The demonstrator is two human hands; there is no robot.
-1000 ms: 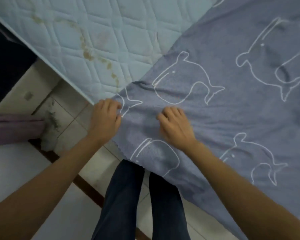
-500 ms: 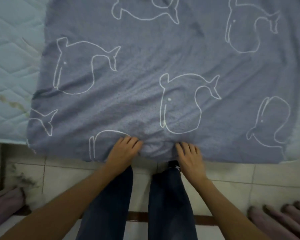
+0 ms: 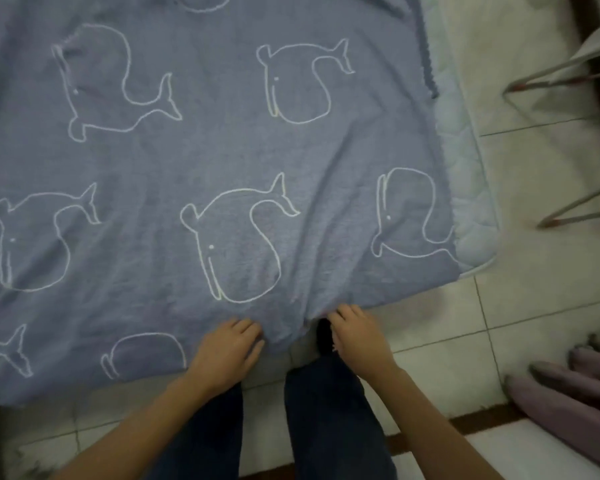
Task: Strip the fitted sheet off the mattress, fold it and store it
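Note:
A grey-blue sheet (image 3: 174,157) printed with white whale outlines lies spread flat over the pale quilted mattress (image 3: 471,209), its near edge hanging over the bed's side. My left hand (image 3: 227,351) grips that near edge from above, fingers curled into the cloth. My right hand (image 3: 355,332) pinches the same edge a little to the right, where the fabric bunches between the two hands. Only a strip of mattress shows, along the sheet's right side and at its near right corner.
White floor tiles (image 3: 520,306) run along the bed. My legs in dark trousers (image 3: 329,417) stand against the bed. Thin metal legs (image 3: 548,81) of some furniture stand at the upper right. Mauve curtain folds (image 3: 568,400) hang at the lower right.
The view has swung from the bed's left corner to its right end. Both hands have travelled rightwards along the sheet's near edge and still hold it.

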